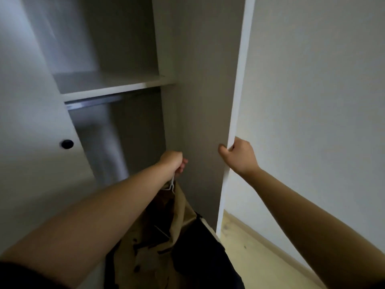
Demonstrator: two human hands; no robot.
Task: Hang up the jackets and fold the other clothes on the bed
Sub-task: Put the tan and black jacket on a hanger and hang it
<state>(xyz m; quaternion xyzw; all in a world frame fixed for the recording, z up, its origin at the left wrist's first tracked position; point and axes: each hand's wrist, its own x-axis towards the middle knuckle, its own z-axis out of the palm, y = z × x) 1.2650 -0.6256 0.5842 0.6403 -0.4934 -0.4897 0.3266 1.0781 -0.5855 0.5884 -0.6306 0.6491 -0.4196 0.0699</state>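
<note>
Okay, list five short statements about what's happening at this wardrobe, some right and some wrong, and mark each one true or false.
1. The left hand holds a white hanger carrying a tan jacket. True.
2. The right hand lies flat on the wall. False: it grips the edge of the wardrobe door.
3. The jacket already hangs on the rail. False: it is below the rail, held by the left hand.
4. A shelf sits just above the rail. True.
5. The round knob is white. False: it is black.
</note>
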